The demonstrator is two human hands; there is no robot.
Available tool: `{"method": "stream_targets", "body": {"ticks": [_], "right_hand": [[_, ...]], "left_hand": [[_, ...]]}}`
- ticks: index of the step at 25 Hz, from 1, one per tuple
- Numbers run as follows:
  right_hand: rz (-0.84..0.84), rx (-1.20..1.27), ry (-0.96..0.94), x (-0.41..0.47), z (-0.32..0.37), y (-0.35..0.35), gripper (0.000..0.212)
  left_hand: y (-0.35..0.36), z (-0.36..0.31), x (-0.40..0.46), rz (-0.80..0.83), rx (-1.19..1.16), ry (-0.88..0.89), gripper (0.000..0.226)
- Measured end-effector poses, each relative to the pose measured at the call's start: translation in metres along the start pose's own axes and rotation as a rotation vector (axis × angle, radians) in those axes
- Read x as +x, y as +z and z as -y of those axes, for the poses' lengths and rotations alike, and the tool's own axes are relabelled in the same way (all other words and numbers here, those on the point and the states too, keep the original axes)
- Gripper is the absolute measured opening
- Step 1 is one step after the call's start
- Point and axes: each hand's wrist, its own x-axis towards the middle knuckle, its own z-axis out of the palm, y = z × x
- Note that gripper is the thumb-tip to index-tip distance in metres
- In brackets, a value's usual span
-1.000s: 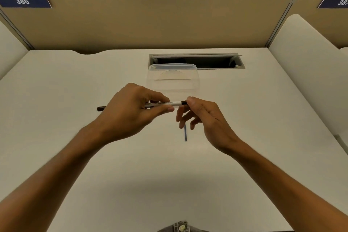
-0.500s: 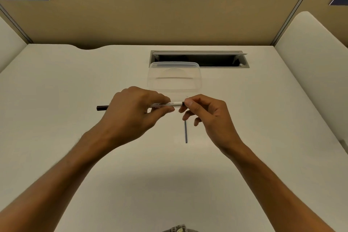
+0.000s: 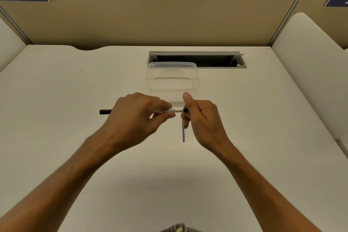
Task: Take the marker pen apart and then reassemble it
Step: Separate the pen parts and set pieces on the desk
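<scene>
A pale bench [image 3: 75,90] fills the booth. A clear lidded tub [image 3: 172,79] sits on it at the far middle, just in front of a dark cable slot [image 3: 207,60] cut into the top. Nearer, a thin dark rod [image 3: 183,133] lies flat, pointing near to far.

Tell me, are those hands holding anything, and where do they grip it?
Both hold the marker pen. The left hand grips its white barrel around the middle; the right hand pinches the dark right end. The thin rod lies unheld on the desk.
</scene>
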Motion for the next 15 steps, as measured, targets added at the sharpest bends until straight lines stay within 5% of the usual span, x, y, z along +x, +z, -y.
{"method": "stream_targets", "body": {"ticks": [10, 15], "right_hand": [[-0.122, 0.051, 0.031, 0.001, 0.011, 0.01, 0.055], [-0.16, 0.139, -0.154, -0.002, 0.014, 0.009, 0.053]], "left_hand": [[0.009, -0.017, -0.008, -0.115, 0.262, 0.317, 0.026], [0.0, -0.023, -0.007, -0.058, 0.135, 0.264, 0.026]]}}
